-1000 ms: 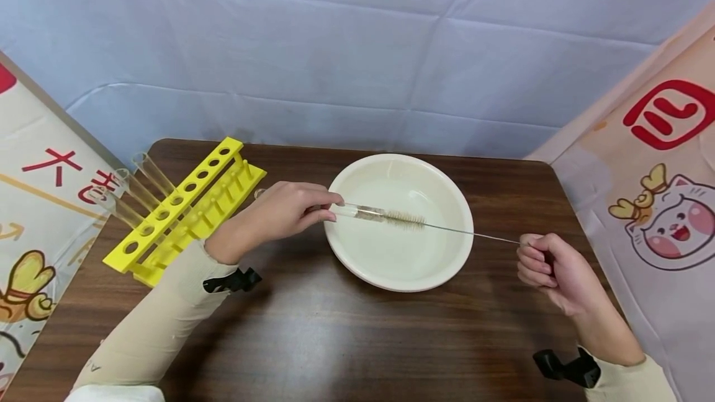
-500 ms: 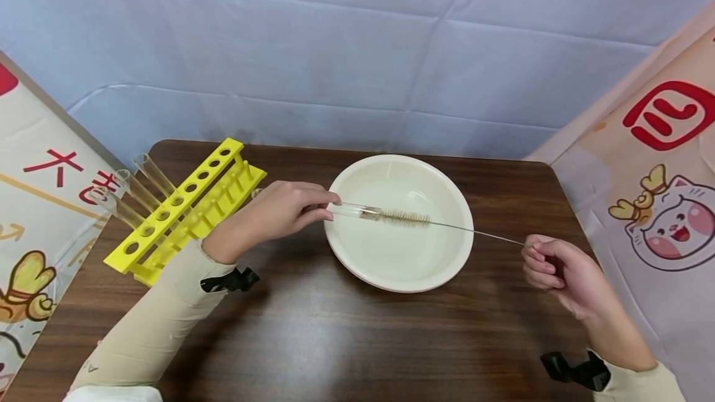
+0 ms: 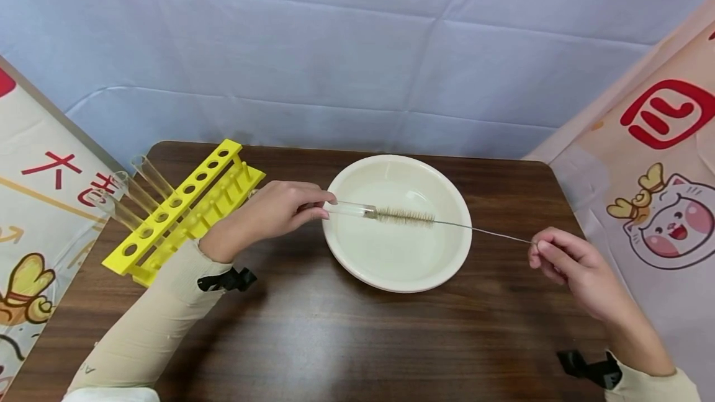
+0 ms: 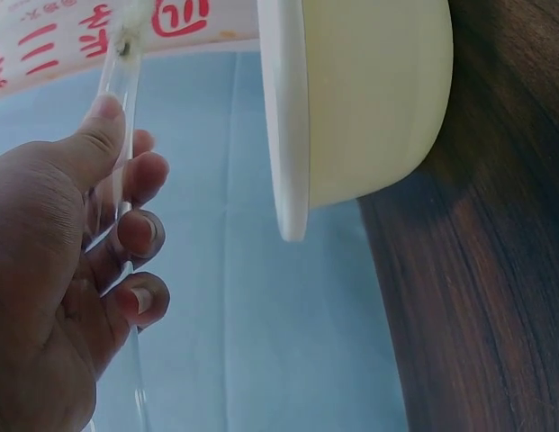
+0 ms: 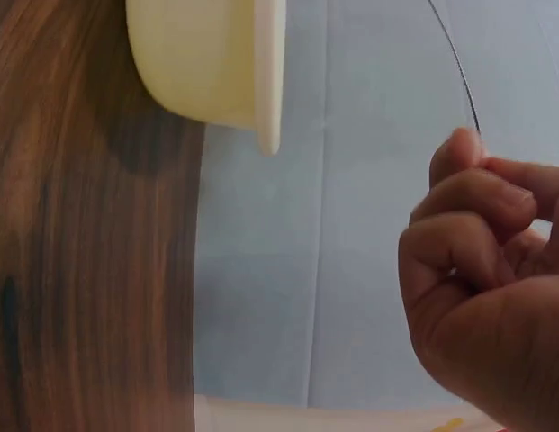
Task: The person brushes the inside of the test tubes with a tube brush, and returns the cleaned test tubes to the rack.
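My left hand [image 3: 279, 206] grips a clear glass test tube [image 3: 352, 209] that lies nearly level above the white basin [image 3: 399, 284]. In the left wrist view, thumb and fingers wrap round the test tube [image 4: 117, 189]. At the tube's mouth is a test tube brush [image 3: 404, 216], its tan bristles almost wholly outside the glass. The thin wire handle [image 3: 491, 232] runs right, slightly bent, to my right hand [image 3: 581, 268]. That hand pinches the wire's end between thumb and forefinger, the other fingers curled, as the right wrist view shows for the hand [image 5: 486, 243].
A yellow test tube rack [image 3: 187, 203] stands on the left of the brown wooden table [image 3: 335, 340]. Several clear test tubes [image 3: 153, 177] lean in its holes. A pale cloth [image 3: 313, 48] hangs behind, with printed sheets [image 3: 670, 216] at both sides.
My right hand has moved right and drawn the brush out of the test tube, so more bristles show outside the glass. The left hand has barely moved.
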A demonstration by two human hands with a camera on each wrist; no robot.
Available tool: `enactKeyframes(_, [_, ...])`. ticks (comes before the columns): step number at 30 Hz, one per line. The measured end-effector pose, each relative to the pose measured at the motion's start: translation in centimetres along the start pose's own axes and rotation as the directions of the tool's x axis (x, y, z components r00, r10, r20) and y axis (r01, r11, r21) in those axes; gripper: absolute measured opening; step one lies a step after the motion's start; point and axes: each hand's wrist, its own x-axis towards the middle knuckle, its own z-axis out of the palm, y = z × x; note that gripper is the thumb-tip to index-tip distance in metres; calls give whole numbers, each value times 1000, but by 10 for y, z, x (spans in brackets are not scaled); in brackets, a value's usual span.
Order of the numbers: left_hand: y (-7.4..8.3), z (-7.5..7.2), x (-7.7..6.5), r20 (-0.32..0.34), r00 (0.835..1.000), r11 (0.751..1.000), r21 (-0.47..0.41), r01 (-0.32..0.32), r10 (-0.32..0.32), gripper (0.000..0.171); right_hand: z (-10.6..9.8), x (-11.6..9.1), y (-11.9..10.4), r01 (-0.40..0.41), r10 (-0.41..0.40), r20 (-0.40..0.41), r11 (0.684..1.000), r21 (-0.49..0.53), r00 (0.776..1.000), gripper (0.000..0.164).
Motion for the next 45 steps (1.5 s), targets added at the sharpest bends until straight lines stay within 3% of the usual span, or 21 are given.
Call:
enactKeyframes(7, [0,1,-1,6,1000,1000,-2,2,-2,29,3,1,4,55,-72,-142,991,-119,987,23])
enactKeyframes(12, [0,1,-1,6,1000,1000,-8,5,-5,28,5,1,3,46,-96,-243,978,-202,965,21])
enactKeyframes(23, [-4,0,-5,5,999,999,-16,51,-51,31,-1,-4,9,100,-143,-314,983,-152,939,20])
enactKeyframes(27, [-5,0,-7,-12,998,998,-26,58,-59,31,-2,-6,13,57,-122,-338,979,-196,933,20])
enactKeyframes(30, [-6,1,-7,-58,997,998,-39,41,-44,30,1,-5,12,-34,-83,-375,955,-294,923,18])
enactKeyframes(36, [-5,0,-7,-170,985,994,-112,16,-35,26,13,-3,14,-205,-32,-452,861,-465,891,15])
enactKeyframes(45, [2,-10,-12,-300,948,959,-284,18,-107,26,28,0,19,-251,-21,-450,807,-535,893,11])
